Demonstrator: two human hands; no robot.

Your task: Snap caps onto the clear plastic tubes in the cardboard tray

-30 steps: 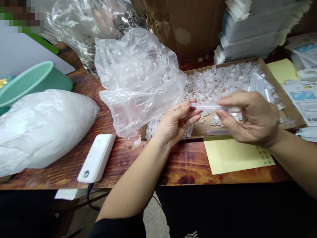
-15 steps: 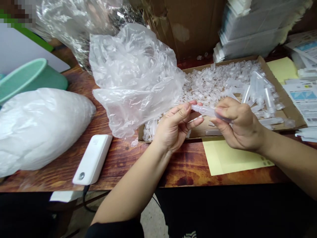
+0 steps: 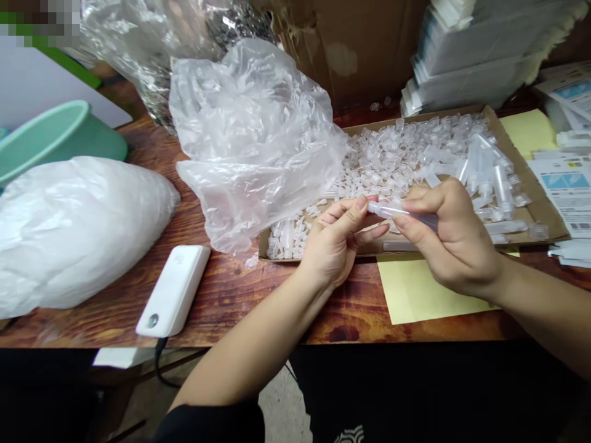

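A slim, translucent plastic tube (image 3: 390, 211) is held nearly level between my two hands, above the front of a shallow cardboard tray (image 3: 538, 184). My left hand (image 3: 332, 243) pinches its narrow left end between thumb and forefinger, the other fingers loosely curled. Wrapped around the tube's body is my right hand (image 3: 457, 240), thumb and fingers closed on it. Beneath them, the tray holds many small clear caps (image 3: 383, 151), little white tips (image 3: 300, 231) at its left, and several more tubes (image 3: 501, 184) at its right. My fingers partly hide the held tube.
A crumpled clear plastic bag (image 3: 258, 141) overlaps the tray's left side. Further left are a full white bag (image 3: 87, 227), a green basin (image 3: 60, 138) and a white power bank (image 3: 173, 289) with a cable. Yellow paper (image 3: 429, 292) lies in front; stacked packaging (image 3: 475, 55) stands behind.
My right hand's thumb and fingers have shifted along the tube toward its left end. Both hands have moved slightly right, and the left still pinches the narrow end.
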